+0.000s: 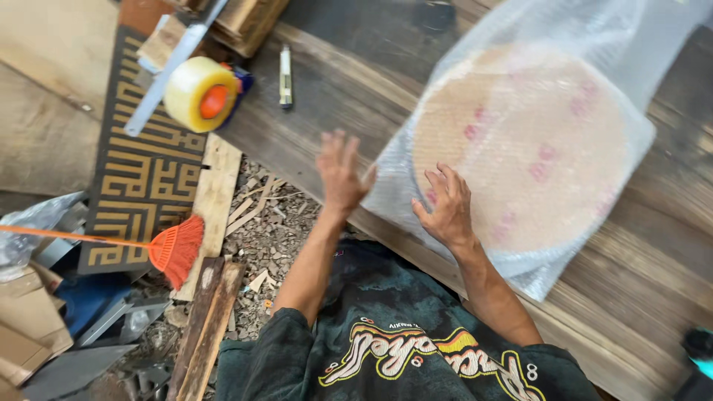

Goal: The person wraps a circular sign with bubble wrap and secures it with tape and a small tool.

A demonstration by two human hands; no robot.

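On the dark wooden tabletop (pixel 356 89) lies a round flat disc (pixel 520 148), tan with pink marks, wrapped in clear bubble wrap (pixel 639 44). Right hand (pixel 448 206) rests on the disc's near-left edge, fingers spread and pressing flat on the wrap, not closed around anything. Left hand (pixel 340 172) is open, fingers splayed, blurred, just left of the wrap's edge; possibly brushing the plastic, can't tell for sure. It holds nothing. Farther left on the tabletop: a utility knife (pixel 285 76), and beside it a roll of yellowish packing tape (pixel 200 93) with an orange core, sitting on a metal ruler (pixel 167 70). Below the tabletop's edge, the floor (pixel 271 238) is littered with wood scraps. An orange broom (pixel 174 251) lies there, next to a dark panel with gold geometric pattern (pixel 145 182) and loose wooden planks (pixel 208 327).
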